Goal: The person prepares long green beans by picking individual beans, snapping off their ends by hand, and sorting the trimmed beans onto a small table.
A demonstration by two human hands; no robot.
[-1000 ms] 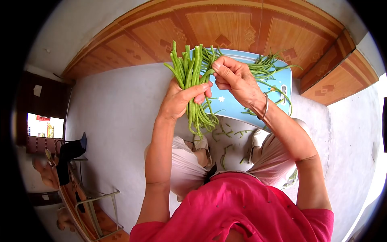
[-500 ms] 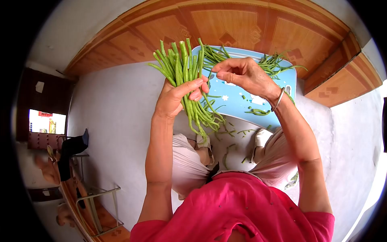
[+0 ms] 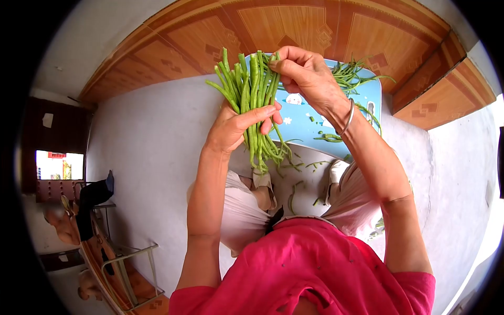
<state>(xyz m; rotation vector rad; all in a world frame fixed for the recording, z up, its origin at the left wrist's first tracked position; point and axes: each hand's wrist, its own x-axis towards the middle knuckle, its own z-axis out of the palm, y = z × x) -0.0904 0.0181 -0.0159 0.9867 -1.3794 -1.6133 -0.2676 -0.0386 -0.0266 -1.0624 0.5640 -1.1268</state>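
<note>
Left hand (image 3: 236, 126) gripping green beans (image 3: 254, 94), right hand (image 3: 302, 71) pinching a bean tip, blue table (image 3: 302, 126) holding more beans (image 3: 349, 77).

The bangle (image 3: 350, 118) looks smooth metal, the shirt (image 3: 315, 254) matt cloth.

Pink shirt (image 3: 315, 257), silver bracelet (image 3: 350, 118)

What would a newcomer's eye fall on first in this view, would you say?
Probably the bunch of long green beans, upright in the left hand, with the right hand pinching at its top. Next, the bright pink shirt at the bottom, then the light-blue table beyond the knees, with more beans at its far side.
</note>
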